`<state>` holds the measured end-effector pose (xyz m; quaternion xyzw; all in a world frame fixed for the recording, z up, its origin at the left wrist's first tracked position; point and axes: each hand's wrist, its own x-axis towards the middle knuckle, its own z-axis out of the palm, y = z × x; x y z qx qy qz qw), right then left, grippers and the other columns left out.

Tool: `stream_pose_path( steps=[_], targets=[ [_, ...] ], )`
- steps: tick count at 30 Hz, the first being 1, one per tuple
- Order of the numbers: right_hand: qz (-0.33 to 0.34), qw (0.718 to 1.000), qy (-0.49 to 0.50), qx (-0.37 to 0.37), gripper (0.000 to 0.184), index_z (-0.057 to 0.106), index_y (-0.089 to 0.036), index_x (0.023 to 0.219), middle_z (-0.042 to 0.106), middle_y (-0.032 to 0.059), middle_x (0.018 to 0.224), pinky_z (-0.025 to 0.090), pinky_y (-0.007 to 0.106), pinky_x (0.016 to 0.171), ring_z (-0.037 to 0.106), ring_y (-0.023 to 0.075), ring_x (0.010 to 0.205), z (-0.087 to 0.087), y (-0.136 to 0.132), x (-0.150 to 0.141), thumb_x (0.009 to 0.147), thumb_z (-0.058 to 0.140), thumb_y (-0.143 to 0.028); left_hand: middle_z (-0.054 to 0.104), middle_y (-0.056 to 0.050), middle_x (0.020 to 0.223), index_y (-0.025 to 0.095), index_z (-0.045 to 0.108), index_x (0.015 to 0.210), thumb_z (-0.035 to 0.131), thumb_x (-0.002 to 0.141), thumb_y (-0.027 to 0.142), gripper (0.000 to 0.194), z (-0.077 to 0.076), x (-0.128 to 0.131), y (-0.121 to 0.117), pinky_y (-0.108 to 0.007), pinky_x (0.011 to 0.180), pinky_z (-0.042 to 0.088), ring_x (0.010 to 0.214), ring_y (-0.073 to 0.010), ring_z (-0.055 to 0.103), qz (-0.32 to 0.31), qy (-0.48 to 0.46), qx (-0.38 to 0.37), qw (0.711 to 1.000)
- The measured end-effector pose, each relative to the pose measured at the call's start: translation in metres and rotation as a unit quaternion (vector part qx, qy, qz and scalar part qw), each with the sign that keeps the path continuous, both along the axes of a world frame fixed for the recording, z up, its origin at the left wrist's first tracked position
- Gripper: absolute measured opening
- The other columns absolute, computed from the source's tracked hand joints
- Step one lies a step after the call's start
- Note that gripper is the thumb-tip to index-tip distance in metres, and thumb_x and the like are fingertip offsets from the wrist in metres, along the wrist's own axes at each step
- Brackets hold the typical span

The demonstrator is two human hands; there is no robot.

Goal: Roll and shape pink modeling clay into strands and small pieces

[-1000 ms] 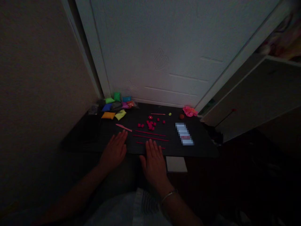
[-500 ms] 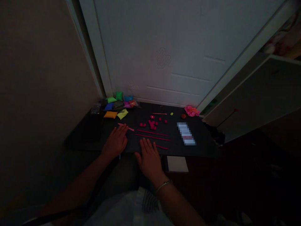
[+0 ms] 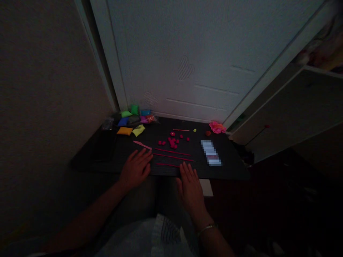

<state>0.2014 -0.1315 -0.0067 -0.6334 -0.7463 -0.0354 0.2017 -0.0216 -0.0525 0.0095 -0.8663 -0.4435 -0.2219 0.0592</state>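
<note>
My right hand [image 3: 190, 185] lies flat, its fingertips over the right end of a thin red clay strip [image 3: 167, 165] near the table's front edge. My left hand [image 3: 136, 167] rests with fingers stretched out on the table, just below a pink plastic knife [image 3: 142, 145] and left of the strips. Two longer red clay strips [image 3: 173, 157] run side by side beyond the nearest one. Behind them sits a cluster of small red clay balls [image 3: 172, 142], with several single ones around it. A thin pink stick [image 3: 181, 130] lies farther back.
Colourful clay packets [image 3: 124, 131] crowd the back left of the dark table [image 3: 128, 142]. A pink clay flower [image 3: 217, 127], a brownish-red ball [image 3: 208, 133] and a blurred-out phone-like rectangle [image 3: 211, 152] are at the right. A white door [image 3: 160, 46] stands behind.
My right hand has slid right along the nearest strip, uncovering its left part. My left hand has shifted slightly right and nearer me, off the pink knife.
</note>
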Motion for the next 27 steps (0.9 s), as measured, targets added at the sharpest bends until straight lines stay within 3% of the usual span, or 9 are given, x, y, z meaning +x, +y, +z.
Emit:
stream_pose_path(
  steps=[4,7,22,27],
  targets=[
    [0.025,1.0,-0.003,-0.015,0.045,0.041,-0.011,0.129,0.04,0.0096,0.135,0.025,0.045,0.104,0.029,0.0249,0.128,0.004,0.007,-0.016,0.089,0.035,-0.031,0.055,-0.004,0.122,0.019,0.055,0.115,0.039,0.083,0.027,0.037,-0.004,0.025,-0.022,-0.045,0.102,0.026,0.119,-0.0234,0.043,-0.024,-0.011,-0.028,0.999],
    [0.026,0.999,0.005,-0.04,0.044,0.042,-0.012,0.128,0.041,0.0086,0.135,0.024,0.045,0.104,0.031,0.0247,0.128,0.006,0.012,-0.023,0.089,0.036,-0.032,0.054,-0.003,0.124,0.02,0.054,0.117,0.041,0.082,0.027,0.038,-0.007,0.036,-0.025,-0.045,0.102,0.025,0.12,-0.0232,0.043,-0.035,-0.006,-0.046,0.998],
    [0.036,0.998,0.012,-0.054,0.044,0.041,-0.016,0.129,0.042,0.0074,0.135,0.024,0.046,0.104,0.031,0.0233,0.128,0.008,0.016,-0.027,0.089,0.036,-0.033,0.053,-0.004,0.125,0.019,0.05,0.121,0.036,0.084,0.025,0.04,-0.003,0.043,-0.021,-0.045,0.101,0.027,0.12,-0.023,0.042,-0.03,0.011,-0.075,0.997],
    [0.041,0.997,0.014,-0.062,0.044,0.04,-0.016,0.13,0.042,0.0069,0.134,0.023,0.045,0.104,0.032,0.0225,0.127,0.01,0.018,-0.03,0.089,0.034,-0.032,0.049,-0.006,0.129,0.015,0.047,0.123,0.036,0.083,0.022,0.042,-0.006,0.046,-0.019,-0.041,0.102,0.026,0.121,-0.0206,0.042,-0.058,0.035,-0.091,0.994]
  ],
)
